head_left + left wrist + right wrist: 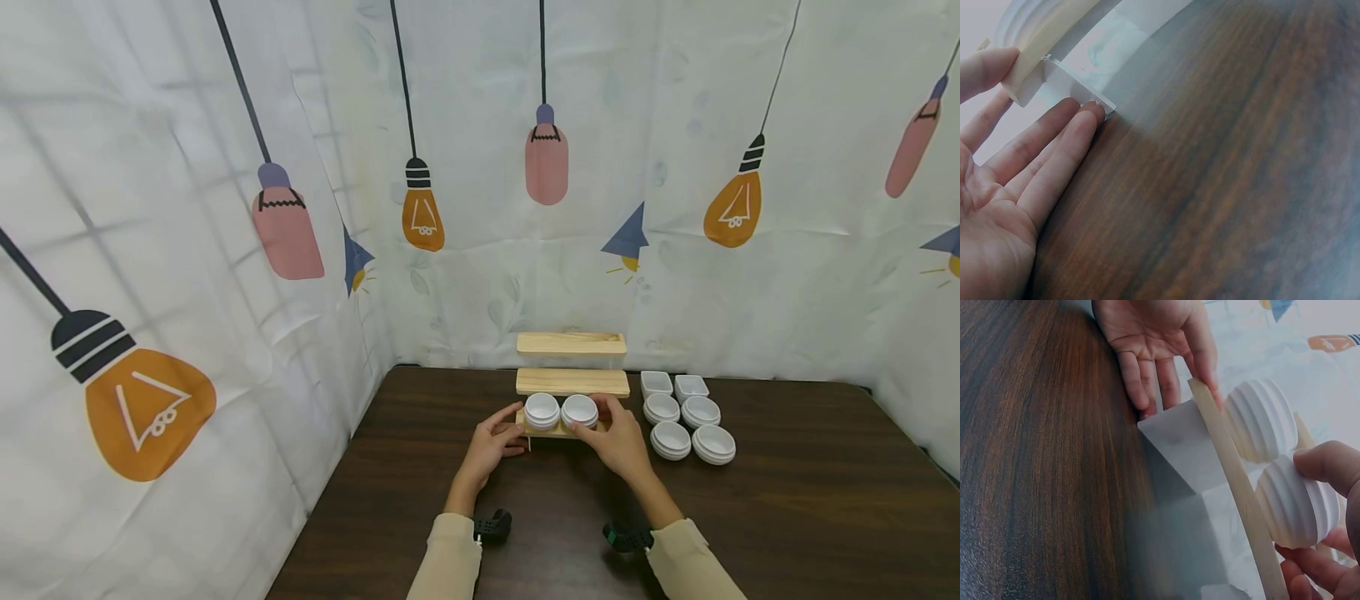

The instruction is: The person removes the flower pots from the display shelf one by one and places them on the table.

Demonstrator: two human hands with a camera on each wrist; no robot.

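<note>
A tiered stand of pale wooden boards with clear side pieces has its front board (1238,487) at the hands. Two stacks of small round white bowls sit side by side on that board, the left stack (542,411) and the right stack (580,410). My left hand (487,448) holds the board's left end between thumb and index finger. Its other fingers (1063,147) lie straight against the clear side piece. My right hand (621,442) grips the right stack, thumb (1322,464) at the rim and fingers low on the far side.
Two upper boards of the stand, the middle (572,382) and the top (572,343), rise behind. Right of the stand are several more round white bowls (671,440) and square white dishes (656,383). A printed curtain (480,292) hangs behind the dark wooden table (810,500).
</note>
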